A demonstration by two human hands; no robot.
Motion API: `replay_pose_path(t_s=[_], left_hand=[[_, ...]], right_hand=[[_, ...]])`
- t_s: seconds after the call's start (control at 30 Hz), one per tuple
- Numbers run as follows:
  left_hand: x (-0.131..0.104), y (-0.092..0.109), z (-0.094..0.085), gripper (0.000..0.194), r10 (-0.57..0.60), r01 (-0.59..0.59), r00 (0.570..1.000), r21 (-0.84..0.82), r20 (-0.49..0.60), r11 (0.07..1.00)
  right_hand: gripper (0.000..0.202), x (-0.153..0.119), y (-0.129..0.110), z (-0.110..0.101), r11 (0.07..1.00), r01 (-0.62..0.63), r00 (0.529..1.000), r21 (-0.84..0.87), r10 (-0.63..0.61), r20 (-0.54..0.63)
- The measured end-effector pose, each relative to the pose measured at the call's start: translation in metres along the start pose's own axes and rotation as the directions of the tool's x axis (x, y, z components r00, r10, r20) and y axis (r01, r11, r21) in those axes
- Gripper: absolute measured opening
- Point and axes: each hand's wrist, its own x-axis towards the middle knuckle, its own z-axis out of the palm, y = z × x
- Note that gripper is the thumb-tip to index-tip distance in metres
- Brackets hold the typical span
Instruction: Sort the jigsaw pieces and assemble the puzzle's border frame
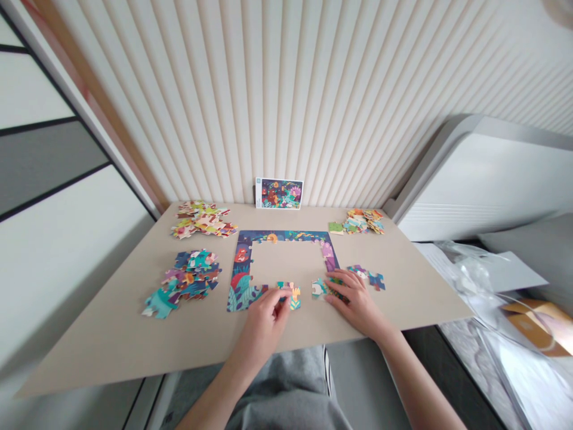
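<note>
A puzzle border (pixel 244 245) of dark blue and colourful joined pieces lies on the table, its middle bare and its bottom edge broken by a gap. My left hand (pixel 268 310) is at the bottom edge, fingertips pinched together at orange and teal pieces (pixel 295 297); what they grip is too small to tell. My right hand (pixel 353 298) rests with fingers spread over pieces at the lower right corner of the border. A teal and white piece (pixel 318 289) shows just left of its fingers. Loose purple and blue pieces (pixel 376 280) lie beyond it to the right.
Piles of pieces lie at the back left (pixel 203 220), the left (pixel 188 278) and the back right (pixel 364 221). A picture card (pixel 280 194) stands against the ribbed wall behind the table (pixel 421 286). Papers and an orange box (pixel 537 325) sit off to the right.
</note>
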Motion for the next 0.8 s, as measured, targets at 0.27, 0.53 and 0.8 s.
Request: replay_pose_path(t_s=[0.27,0.53,0.8], left_hand=[[-0.0009,-0.0041,0.0003,0.017,-0.042,0.042,0.999,-0.03,-0.012,0.999],[-0.0008,-0.0045,0.0005,0.017,-0.033,0.033,0.999,-0.014,-0.013,0.999],[-0.0009,-0.0019,-0.0006,0.016,-0.036,0.036,0.999,-0.022,-0.007,0.999]], right_hand=[[0.05,0.0019,-0.0029,-0.0026,0.999,-0.014,0.997,0.029,0.012,0.071],[0.041,0.0083,-0.0019,-0.0049,0.998,0.042,0.997,0.05,-0.045,0.062],[0.043,0.0052,0.0062,-0.0091,0.998,0.063,0.996,0.026,-0.065,0.063]])
